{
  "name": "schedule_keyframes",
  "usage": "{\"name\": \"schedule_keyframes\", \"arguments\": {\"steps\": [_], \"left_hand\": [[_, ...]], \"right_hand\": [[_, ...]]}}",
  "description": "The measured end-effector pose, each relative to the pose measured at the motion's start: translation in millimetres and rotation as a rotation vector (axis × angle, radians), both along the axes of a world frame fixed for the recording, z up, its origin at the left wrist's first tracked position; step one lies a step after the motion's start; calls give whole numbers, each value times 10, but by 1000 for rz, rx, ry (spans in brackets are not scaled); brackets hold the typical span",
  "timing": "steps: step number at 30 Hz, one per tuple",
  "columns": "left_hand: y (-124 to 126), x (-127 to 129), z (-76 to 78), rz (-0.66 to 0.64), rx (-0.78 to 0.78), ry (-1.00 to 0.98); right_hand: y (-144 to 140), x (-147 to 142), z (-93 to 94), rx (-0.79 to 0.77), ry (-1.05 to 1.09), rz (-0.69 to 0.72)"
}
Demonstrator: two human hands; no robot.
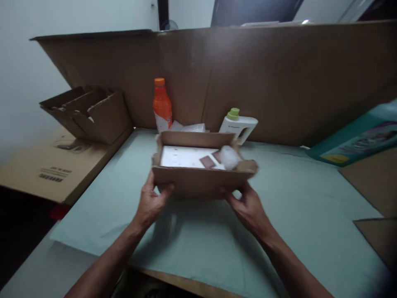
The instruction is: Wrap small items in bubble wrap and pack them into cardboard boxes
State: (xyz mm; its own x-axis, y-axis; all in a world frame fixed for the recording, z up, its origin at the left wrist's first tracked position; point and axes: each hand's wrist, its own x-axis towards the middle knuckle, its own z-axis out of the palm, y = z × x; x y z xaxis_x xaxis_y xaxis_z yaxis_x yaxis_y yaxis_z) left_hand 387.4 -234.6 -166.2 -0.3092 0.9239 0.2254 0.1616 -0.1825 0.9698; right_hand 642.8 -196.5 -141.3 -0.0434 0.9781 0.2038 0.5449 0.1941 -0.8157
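Observation:
Between my two hands is an open cardboard box point(198, 182), held a little above the cloth-covered table. My left hand point(151, 200) grips its near left corner, thumb on the front wall. At the near right corner my right hand point(246, 207) grips it the same way. Inside the box lies a white item point(182, 157) with two brown squares on it; its kind I cannot make out. A crumpled translucent wad point(228, 158) sits at the right end of the box. The fingers under the box are hidden.
Behind the box stand an orange bottle point(161, 105) and a white jug with a green cap point(237, 125). A teal bottle point(356, 134) leans at the right. An open divided carton point(105, 116) rests on a flat cardboard box point(58, 165) at the left. Tall cardboard point(263, 78) walls the back.

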Motion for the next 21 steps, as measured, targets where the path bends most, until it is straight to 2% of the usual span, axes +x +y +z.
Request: {"name": "schedule_keyframes", "arguments": {"steps": [2,4,9,13,17,19,21], "left_hand": [[-61,114,-33,-55,16,8],[-168,125,-102,-63,12,24],[-542,-176,-318,82,-69,64],[-723,-261,-385,186,-84,44],[-706,-348,-332,228,-63,16],[-671,-507,-283,274,-59,19],[-636,-751,-231,361,-35,22]], "right_hand": [[-166,126,-38,15,-23,-87],[-316,163,-94,-11,-46,-126],[-428,-165,-211,-79,-44,14],[-349,-353,-219,-78,-37,93],[-176,-510,-189,-44,-76,147],[-31,-719,-154,-38,-87,215],[157,-1049,-96,-20,-68,310]]}}
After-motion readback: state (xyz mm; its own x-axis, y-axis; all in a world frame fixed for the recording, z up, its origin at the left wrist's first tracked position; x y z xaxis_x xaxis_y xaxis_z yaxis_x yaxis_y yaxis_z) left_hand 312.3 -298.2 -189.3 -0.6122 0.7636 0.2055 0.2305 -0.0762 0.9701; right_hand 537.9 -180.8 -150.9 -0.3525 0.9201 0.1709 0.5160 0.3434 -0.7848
